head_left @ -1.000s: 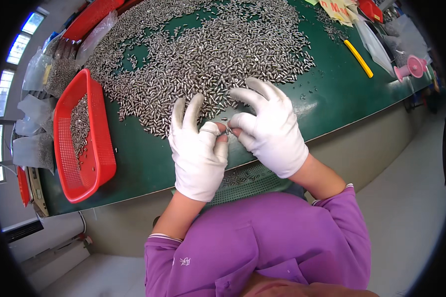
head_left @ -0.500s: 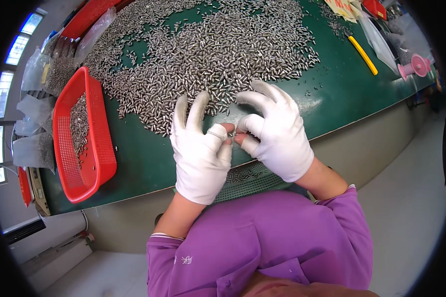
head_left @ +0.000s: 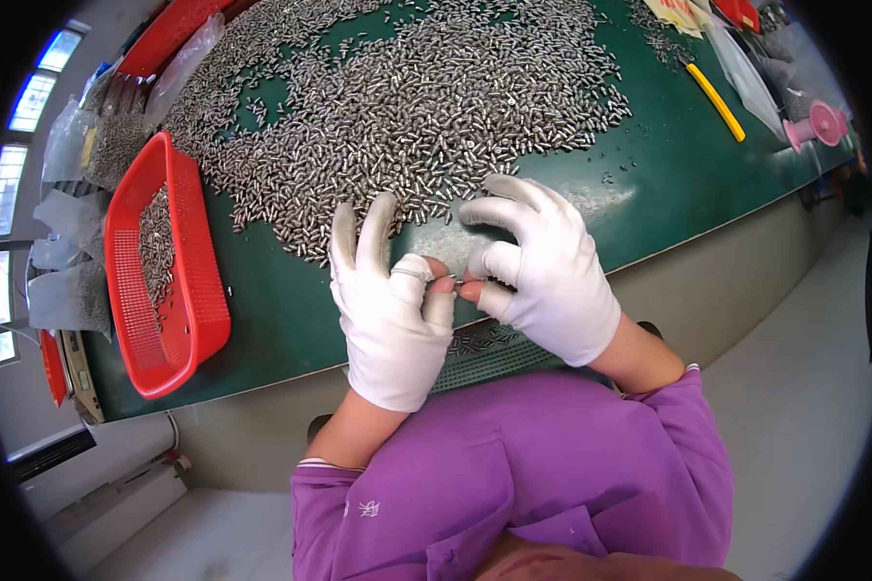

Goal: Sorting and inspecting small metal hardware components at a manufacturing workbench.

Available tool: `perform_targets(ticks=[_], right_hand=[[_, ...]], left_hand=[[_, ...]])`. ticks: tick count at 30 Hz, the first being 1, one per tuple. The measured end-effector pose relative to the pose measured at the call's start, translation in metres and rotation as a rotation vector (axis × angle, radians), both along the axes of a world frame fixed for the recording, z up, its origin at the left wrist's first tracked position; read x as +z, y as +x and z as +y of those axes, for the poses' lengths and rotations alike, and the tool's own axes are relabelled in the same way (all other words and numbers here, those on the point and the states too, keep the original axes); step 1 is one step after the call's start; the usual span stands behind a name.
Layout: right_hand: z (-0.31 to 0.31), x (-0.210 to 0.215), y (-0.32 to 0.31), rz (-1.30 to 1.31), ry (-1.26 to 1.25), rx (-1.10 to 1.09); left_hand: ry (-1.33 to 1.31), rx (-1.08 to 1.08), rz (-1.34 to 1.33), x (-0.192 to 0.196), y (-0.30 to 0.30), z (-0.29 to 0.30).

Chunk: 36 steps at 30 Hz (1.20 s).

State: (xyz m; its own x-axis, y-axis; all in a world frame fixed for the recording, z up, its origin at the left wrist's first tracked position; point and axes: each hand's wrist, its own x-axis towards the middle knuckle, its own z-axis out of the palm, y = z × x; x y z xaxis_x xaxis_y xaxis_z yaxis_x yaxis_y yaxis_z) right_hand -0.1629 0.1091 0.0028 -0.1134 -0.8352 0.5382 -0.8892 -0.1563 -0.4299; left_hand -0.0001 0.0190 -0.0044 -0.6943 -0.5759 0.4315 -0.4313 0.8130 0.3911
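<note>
White gloves with bare thumb and index tips cover both hands. My left hand [head_left: 386,315] pinches a small silvery metal part [head_left: 458,283] between thumb and index finger, its other fingers raised. At the part's other end, the thumb and index tip of my right hand [head_left: 557,276] close in on it, with the remaining fingers curled above. The part's exact shape is mostly hidden by the fingertips. Just beyond my hands spreads a large heap of small metal cylinders [head_left: 397,126] on the green tabletop [head_left: 271,320].
A red plastic basket [head_left: 211,281] with more metal pieces stands at left, beside filled plastic bags [head_left: 68,295]. Under the table's front edge sits a green basket [head_left: 484,366] holding parts. A yellow-handled tool [head_left: 715,102] and a pink spool-like object [head_left: 824,124] are at right.
Both hands have shifted slightly toward me. The right fingertips have drawn a little apart from the left ones, showing more of the metal part.
</note>
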Motion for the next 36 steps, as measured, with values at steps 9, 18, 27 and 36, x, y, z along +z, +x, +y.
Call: perform_targets(ticks=[9, 18, 27, 36], right_hand=[[-0.003, -0.002, 0.007, 0.002, -0.005, 0.011], [0.007, 0.000, 0.020, 0.099, 0.225, -0.129], [0.004, -0.005, 0.014, 0.004, 0.182, -0.145], [0.002, -0.002, 0.011, -0.058, 0.209, -0.119]], left_hand=[[-0.054, 0.037, 0.003, -0.003, -0.004, 0.001], [-0.113, 0.084, 0.000, 0.003, -0.004, 0.004], [-0.081, 0.095, -0.034, 0.003, -0.001, 0.010], [-0.069, 0.070, -0.021, 0.002, -0.003, 0.005]])
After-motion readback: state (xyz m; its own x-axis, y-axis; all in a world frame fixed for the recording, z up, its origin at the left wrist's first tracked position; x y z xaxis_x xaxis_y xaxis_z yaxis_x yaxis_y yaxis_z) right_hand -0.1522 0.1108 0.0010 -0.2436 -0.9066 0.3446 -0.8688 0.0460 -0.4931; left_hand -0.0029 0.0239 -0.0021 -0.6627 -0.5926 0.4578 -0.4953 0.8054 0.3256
